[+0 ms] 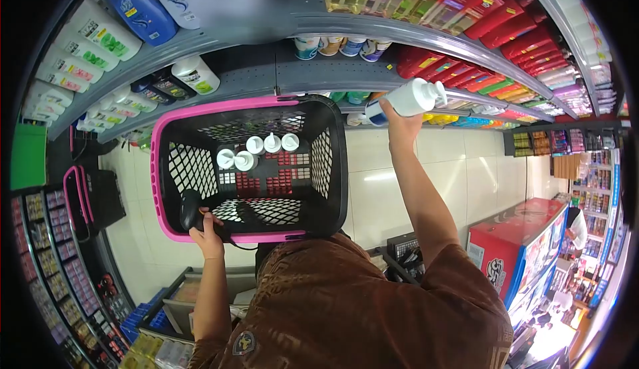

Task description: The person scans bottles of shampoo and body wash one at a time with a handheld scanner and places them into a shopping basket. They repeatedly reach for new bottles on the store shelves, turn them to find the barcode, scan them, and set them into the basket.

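Note:
My right hand is closed round a white pump bottle with a blue-marked label, tilted in front of the shelves. Its white pump head points right. My left hand is closed on a black handheld barcode scanner, which reaches over the near left corner of a black mesh basket with a pink rim. Inside the basket, several white pump bottles stand upright toward the far side, seen from above. My left fingers are partly hidden by the scanner.
Shelves ahead hold shampoo bottles at left and red boxed bottles at right. A second black basket with pink handles stands left. At right are a red-and-blue freezer and a person farther off.

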